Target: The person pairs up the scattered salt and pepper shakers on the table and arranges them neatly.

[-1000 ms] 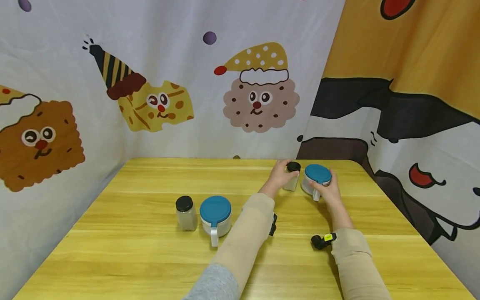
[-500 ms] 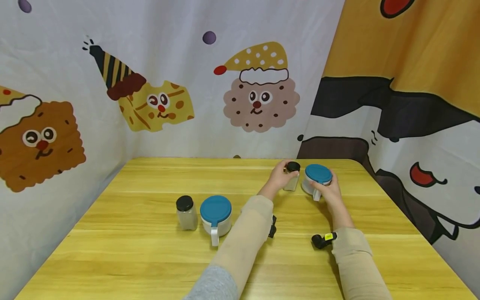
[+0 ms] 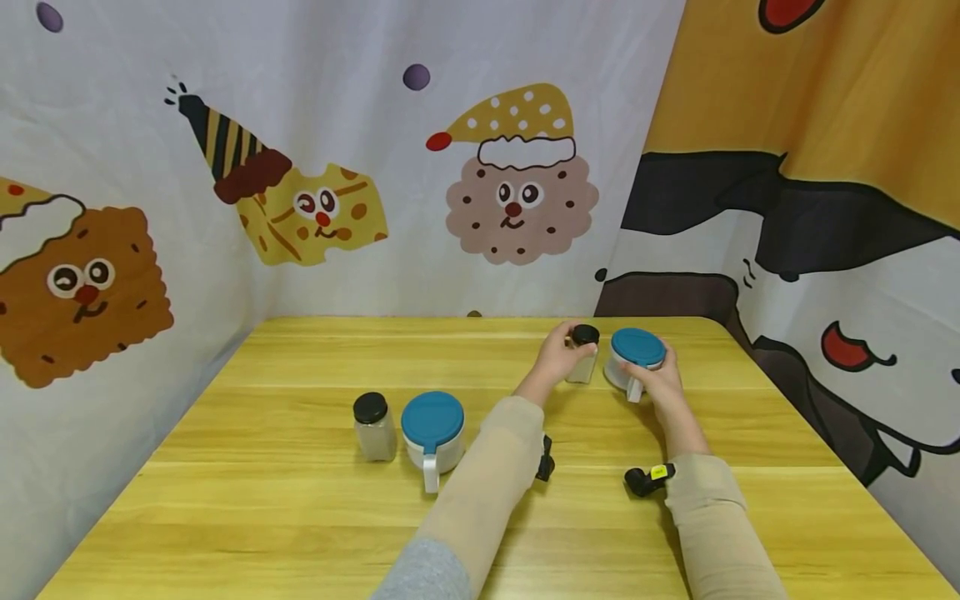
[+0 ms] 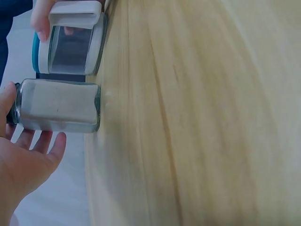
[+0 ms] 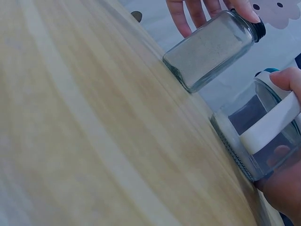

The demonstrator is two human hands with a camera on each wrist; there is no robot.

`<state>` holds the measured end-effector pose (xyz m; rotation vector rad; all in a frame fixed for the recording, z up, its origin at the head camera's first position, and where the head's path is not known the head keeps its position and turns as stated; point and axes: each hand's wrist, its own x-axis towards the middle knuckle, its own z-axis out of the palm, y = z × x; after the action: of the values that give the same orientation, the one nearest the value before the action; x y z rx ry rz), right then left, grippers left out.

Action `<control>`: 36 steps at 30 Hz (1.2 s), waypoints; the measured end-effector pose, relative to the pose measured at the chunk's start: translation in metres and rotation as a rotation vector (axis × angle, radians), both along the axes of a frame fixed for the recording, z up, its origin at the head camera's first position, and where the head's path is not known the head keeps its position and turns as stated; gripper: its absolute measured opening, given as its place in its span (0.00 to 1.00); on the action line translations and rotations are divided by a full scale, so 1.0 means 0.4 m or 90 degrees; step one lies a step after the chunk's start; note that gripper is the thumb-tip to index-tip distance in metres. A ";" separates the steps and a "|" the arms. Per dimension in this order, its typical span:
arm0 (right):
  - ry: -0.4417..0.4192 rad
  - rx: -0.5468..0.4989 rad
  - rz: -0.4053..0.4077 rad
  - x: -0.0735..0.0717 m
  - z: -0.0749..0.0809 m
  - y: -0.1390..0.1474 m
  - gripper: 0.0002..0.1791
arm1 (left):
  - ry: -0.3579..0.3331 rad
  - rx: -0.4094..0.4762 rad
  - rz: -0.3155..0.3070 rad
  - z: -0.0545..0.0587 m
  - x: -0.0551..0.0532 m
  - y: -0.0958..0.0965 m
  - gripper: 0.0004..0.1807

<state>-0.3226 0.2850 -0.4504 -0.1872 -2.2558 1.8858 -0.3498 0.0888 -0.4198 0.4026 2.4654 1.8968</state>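
At the far right of the table, my left hand (image 3: pixel 555 358) grips a square glass jar (image 3: pixel 581 369) by its black lid. Pale contents show through the jar (image 4: pixel 61 104) in the left wrist view, and its base meets the wood. Just right of it, my right hand (image 3: pixel 663 387) holds a clear glass canister (image 3: pixel 637 347) with a blue lid and white handle. In the right wrist view the thumb lies by the canister's handle (image 5: pixel 270 126), and the other fingers go round the far side, partly hidden. Both things stand upright, a small gap between them.
A second black-lidded jar (image 3: pixel 374 435) and a second blue-lidded canister (image 3: pixel 432 423) stand side by side left of my left forearm. The wooden table (image 3: pixel 262 500) ends at a printed curtain (image 3: pixel 337 283) behind. Wrist cameras hang below both forearms.
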 end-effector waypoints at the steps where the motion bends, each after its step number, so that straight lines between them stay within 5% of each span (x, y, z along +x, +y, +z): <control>1: 0.001 0.000 0.002 0.000 0.000 0.000 0.55 | -0.002 0.004 0.001 -0.001 0.001 0.000 0.27; 15: 0.014 0.003 0.010 -0.002 -0.007 -0.001 0.55 | 0.008 0.029 0.031 -0.012 0.007 0.006 0.26; 36: 0.014 0.008 -0.045 0.001 -0.006 -0.003 0.53 | 0.030 0.061 0.041 -0.028 0.024 0.000 0.24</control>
<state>-0.3222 0.2840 -0.4527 -0.2389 -2.2167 1.8288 -0.3401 0.0890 -0.4309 0.3783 2.4514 2.0609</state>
